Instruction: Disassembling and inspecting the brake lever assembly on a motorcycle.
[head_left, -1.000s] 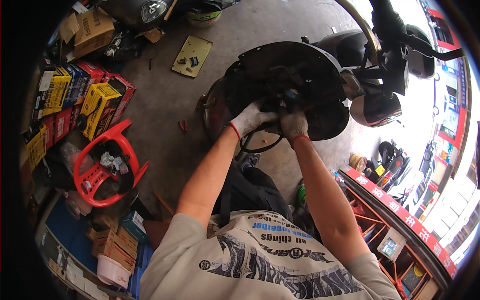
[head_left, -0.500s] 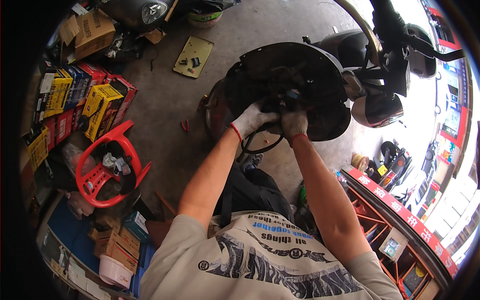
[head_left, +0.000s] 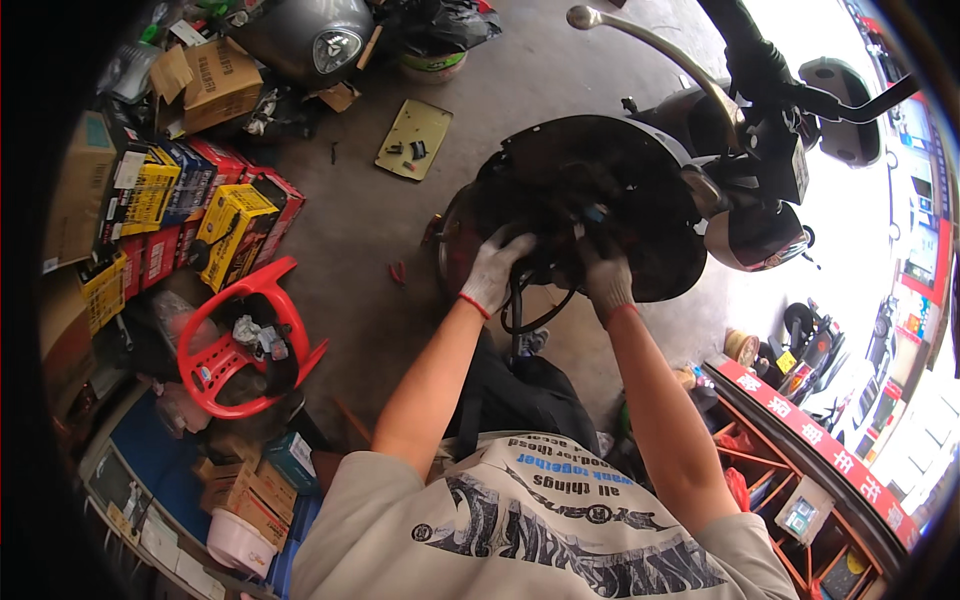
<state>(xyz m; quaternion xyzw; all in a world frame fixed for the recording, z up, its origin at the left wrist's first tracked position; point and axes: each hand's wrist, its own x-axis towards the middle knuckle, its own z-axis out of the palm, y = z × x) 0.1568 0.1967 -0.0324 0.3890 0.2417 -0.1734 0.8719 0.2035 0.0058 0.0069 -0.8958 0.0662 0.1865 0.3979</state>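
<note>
Gloved left hand point(head_left: 492, 270) and right hand point(head_left: 607, 275) at lower edge of black cover point(head_left: 655, 235); grip shadowed, cannot tell. Looped cable point(head_left: 508, 322) between them could snag if tugged.

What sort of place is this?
Likely a motorbike or scooter repair shop: a black body shell near a hand lever, loose parts in a shallow tray, and what look like red-handled pliers on the floor.

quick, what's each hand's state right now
Left hand: gloved, at the black shell; grip cannot be told.
Right hand: fingertips lost in shadow there; grip cannot be told.
</note>
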